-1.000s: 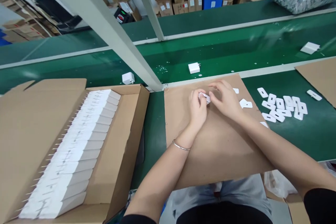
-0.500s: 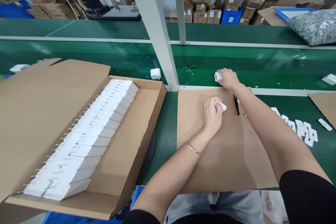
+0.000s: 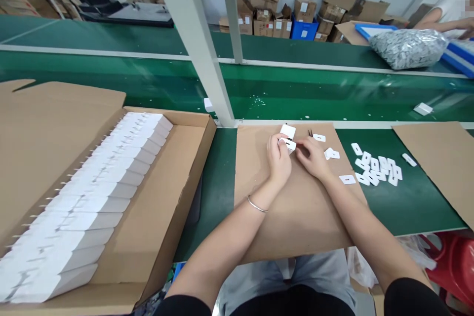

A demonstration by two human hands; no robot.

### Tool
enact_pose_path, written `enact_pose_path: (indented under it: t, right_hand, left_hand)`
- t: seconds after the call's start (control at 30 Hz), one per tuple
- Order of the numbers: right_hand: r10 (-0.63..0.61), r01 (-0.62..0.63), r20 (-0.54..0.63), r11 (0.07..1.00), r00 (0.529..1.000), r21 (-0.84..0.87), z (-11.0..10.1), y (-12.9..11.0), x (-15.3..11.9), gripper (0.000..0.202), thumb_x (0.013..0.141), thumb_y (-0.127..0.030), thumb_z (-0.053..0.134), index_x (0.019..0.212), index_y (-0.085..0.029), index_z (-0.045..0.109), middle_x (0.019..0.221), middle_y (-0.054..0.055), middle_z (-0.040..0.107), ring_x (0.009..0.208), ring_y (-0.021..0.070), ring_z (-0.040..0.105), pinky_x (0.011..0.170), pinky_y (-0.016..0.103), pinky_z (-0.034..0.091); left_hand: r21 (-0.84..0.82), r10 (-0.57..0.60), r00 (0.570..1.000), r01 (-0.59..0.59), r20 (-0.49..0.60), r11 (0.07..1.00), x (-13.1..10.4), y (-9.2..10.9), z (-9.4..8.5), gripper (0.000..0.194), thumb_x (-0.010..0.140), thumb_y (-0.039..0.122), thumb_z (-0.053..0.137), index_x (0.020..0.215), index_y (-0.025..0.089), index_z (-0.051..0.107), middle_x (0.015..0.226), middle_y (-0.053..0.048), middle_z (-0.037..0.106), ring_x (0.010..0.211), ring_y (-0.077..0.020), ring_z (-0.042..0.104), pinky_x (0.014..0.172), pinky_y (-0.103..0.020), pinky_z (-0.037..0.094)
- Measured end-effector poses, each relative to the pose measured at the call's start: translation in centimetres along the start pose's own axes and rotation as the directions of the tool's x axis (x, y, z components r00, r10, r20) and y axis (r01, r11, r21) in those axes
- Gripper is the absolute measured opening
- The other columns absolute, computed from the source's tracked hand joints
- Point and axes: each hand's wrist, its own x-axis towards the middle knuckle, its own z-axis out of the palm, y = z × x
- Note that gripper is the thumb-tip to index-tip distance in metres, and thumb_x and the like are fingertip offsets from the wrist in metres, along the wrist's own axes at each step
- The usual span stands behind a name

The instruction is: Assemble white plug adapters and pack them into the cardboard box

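My left hand (image 3: 279, 160) is closed around a small white slotted cover (image 3: 289, 144) above the cardboard sheet. Just beyond its fingers is a white plug housing (image 3: 288, 131), against the cover; whether the same hand grips both is unclear. Close on the right, my right hand (image 3: 313, 156) has its thumb and forefinger drawn together at the cover's edge, and anything between them is too small to make out. Dark tweezer tips (image 3: 310, 133) show behind that hand, the remainder hidden. Several loose white slotted plates (image 3: 347, 179) lie to its right.
An open carton (image 3: 177, 197) at left holds rows of white plug housings (image 3: 107, 185). A pile of white plates (image 3: 381, 168) lies on the green table right of the cardboard sheet (image 3: 296, 227). A white post (image 3: 200, 54) rises ahead. Another person's arm (image 3: 440, 22) shows far right.
My right hand has come back from the green channel with the white housing to beside my left hand. The housing is now at my left fingers. The view has swung right.
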Motion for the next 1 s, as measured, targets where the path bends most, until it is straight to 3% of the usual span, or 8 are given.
enact_pose_path:
  t: [0.1, 0.2, 0.37, 0.5, 0.6, 0.7, 0.83, 1.0]
  right_hand:
    - [0.029, -0.03, 0.034, 0.999, 0.999, 0.016, -0.4, -0.7, -1.7, 0.019, 0.099, -0.03, 0.053, 0.109, -0.022, 0.067, 0.105, 0.01, 0.069, 0.102, 0.0272, 0.062, 0.092, 0.045, 0.05]
    - [0.174, -0.168, -0.02, 0.968, 0.984, 0.184, -0.8, -1.6, -1.6, 0.028, 0.101, -0.045, 0.052, 0.109, -0.022, 0.067, 0.101, 0.007, 0.068, 0.095, 0.0231, 0.062, 0.088, 0.04, 0.05]
    - [0.382, -0.419, 0.2, 0.663, 0.902, 0.62, 0.7, -2.8, -0.9, 0.062, 0.096, -0.076, 0.037, 0.113, -0.022, 0.062, 0.078, 0.0, 0.06, 0.062, 0.0147, 0.056, 0.053, 0.027, 0.043]
    - [0.424, -0.519, 0.33, 0.485, 0.844, 0.704, 1.5, -3.7, -1.3, 0.065, 0.086, -0.085, 0.045, 0.096, -0.022, 0.058, 0.076, 0.001, 0.062, 0.057, 0.014, 0.055, 0.05, 0.027, 0.042]
    - [0.406, -0.513, 0.353, 0.406, 0.843, 0.756, 1.4, -4.2, -1.6, 0.063, 0.087, -0.084, 0.044, 0.088, -0.023, 0.055, 0.071, 0.001, 0.059, 0.054, 0.0145, 0.05, 0.05, 0.03, 0.042]
    - [0.432, -0.468, 0.272, 0.454, 0.86, 0.758, 1.1, -4.1, -1.8, 0.059, 0.087, -0.082, 0.046, 0.094, -0.024, 0.056, 0.067, -0.002, 0.052, 0.052, 0.0139, 0.042, 0.049, 0.029, 0.035]
    - [0.436, -0.389, 0.106, 0.633, 0.894, 0.67, 0.7, -3.6, -2.3, 0.061, 0.089, -0.083, 0.043, 0.096, -0.024, 0.059, 0.073, 0.0, 0.053, 0.061, 0.0159, 0.045, 0.052, 0.029, 0.034]
    - [0.382, -0.308, -0.012, 0.761, 0.924, 0.571, -0.2, -3.6, -2.4, 0.06, 0.095, -0.08, 0.037, 0.096, -0.024, 0.059, 0.085, 0.004, 0.06, 0.076, 0.0203, 0.055, 0.062, 0.033, 0.041]
  left_hand:
    - [-0.028, -0.045, 0.995, 0.047, 0.084, 0.998, -0.8, 0.0, 0.1, 0.026, 0.104, 0.039, 0.039, 0.101, 0.021, 0.057, 0.101, -0.007, 0.064, 0.095, -0.0196, 0.06, 0.088, -0.032, 0.046]
    - [-0.048, -0.036, 0.991, 0.042, 0.131, 0.998, -1.4, 0.5, 0.0, 0.03, 0.105, 0.046, 0.038, 0.106, 0.021, 0.056, 0.105, -0.007, 0.063, 0.095, -0.0187, 0.059, 0.086, -0.031, 0.046]
    - [-0.028, 0.03, 0.993, -0.028, 0.113, 0.999, -1.9, 1.7, -0.5, 0.038, 0.105, 0.055, 0.036, 0.113, 0.022, 0.053, 0.108, -0.007, 0.059, 0.093, -0.0179, 0.058, 0.083, -0.03, 0.048]
    - [0.036, 0.214, 0.97, -0.219, 0.118, 0.975, -2.3, 2.6, -0.8, 0.038, 0.106, 0.054, 0.035, 0.115, 0.022, 0.052, 0.116, -0.01, 0.055, 0.104, -0.02, 0.058, 0.091, -0.033, 0.048]
    - [0.078, 0.299, 0.939, -0.315, 0.172, 0.946, -2.4, 2.8, -0.9, 0.037, 0.106, 0.052, 0.034, 0.115, 0.022, 0.053, 0.118, -0.011, 0.054, 0.108, -0.022, 0.057, 0.094, -0.036, 0.048]
    - [0.086, 0.301, 0.926, -0.327, 0.23, 0.941, -2.3, 2.7, -0.9, 0.036, 0.106, 0.051, 0.035, 0.117, 0.022, 0.052, 0.12, -0.012, 0.055, 0.113, -0.0235, 0.057, 0.099, -0.039, 0.047]
    - [0.071, 0.287, 0.921, -0.316, 0.263, 0.946, -2.1, 2.3, -0.9, 0.036, 0.103, 0.054, 0.042, 0.119, 0.023, 0.051, 0.122, -0.012, 0.053, 0.118, -0.0247, 0.054, 0.104, -0.042, 0.045]
    - [0.053, 0.163, 0.968, -0.176, 0.192, 0.983, -1.7, 1.7, -1.2, 0.047, 0.09, 0.068, 0.058, 0.101, 0.024, 0.044, 0.099, -0.003, 0.048, 0.092, -0.0194, 0.053, 0.084, -0.034, 0.046]
